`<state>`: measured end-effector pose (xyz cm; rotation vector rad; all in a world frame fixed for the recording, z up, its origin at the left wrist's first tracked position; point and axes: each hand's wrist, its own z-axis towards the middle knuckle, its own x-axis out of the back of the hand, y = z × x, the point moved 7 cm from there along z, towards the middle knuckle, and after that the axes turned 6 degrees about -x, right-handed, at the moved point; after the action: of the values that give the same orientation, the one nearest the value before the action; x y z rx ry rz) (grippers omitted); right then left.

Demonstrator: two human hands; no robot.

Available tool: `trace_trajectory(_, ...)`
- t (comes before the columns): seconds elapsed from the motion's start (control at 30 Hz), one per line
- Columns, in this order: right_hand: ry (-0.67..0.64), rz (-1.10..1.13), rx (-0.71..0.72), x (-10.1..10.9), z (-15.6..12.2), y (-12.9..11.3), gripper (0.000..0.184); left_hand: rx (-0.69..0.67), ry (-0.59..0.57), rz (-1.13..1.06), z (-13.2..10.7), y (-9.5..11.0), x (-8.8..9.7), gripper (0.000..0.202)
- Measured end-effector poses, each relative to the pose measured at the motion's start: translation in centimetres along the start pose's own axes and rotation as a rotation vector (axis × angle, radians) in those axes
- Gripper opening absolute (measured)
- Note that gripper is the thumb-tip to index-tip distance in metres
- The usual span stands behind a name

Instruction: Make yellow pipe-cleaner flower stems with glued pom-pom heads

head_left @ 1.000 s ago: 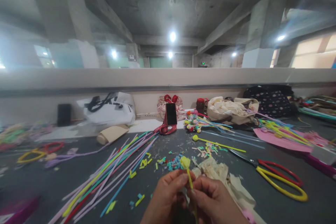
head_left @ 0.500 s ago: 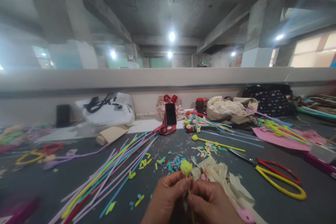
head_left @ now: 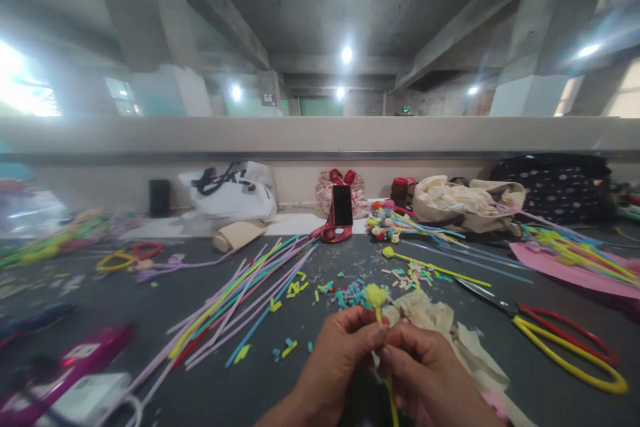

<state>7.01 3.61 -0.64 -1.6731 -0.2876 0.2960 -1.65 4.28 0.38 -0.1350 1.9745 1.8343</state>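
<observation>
Fingers (head_left: 371, 337) of left hand (head_left: 340, 350), right hand (head_left: 429, 363) pinching yellow stem (head_left: 379, 313); cloth (head_left: 433, 312) close right, strips (head_left: 220, 313) apart leftward.

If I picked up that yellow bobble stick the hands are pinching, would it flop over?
Probably not much: the yellow bobble stick stands up above the left hand without drooping. It's likely light, since both the left hand and right hand just pinch it. Laid down, it might swing round instead of rolling straight, because its top is fatter than its stem.
</observation>
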Motion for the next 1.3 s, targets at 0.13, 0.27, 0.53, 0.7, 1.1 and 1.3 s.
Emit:
trace_trajectory(0.13, 0.019, -0.037, -0.036, 0.4, 0.2, 0.8, 0.035, -0.024, 0.024, -0.017, -0.2, 0.1, 0.1, 0.024)
trace_trajectory(0.27, 0.03, -0.035, -0.02, 0.4, 0.0, 0.7, 0.033, -0.034, -0.001, 0.036, -0.3, 0.5, 0.1, 0.024)
trace_trajectory(0.53, 0.029, -0.053, 0.006, -0.2, -0.4, -0.2, 0.032, -0.005, -0.026, 0.043, -0.4, 0.6, 0.1, 0.024)
trace_trajectory(0.7, -0.003, -0.095, -0.012, -0.6, -0.6, -0.5, 0.023, 0.001, -0.027, 0.051, -0.3, 0.9, 0.2, 0.023)
trace_trajectory(1.1, -0.053, -0.502, 0.012, 0.5, -2.2, -2.2, 0.014, -0.089, 0.207, -0.23, -0.7, 8.2, 7.2, 0.004)
trace_trajectory(1.3, -0.072, -0.571, -0.002, -0.2, -1.5, -1.9, 0.016, -0.111, 0.165, -0.253, -0.7, 9.1, 8.5, 0.006)
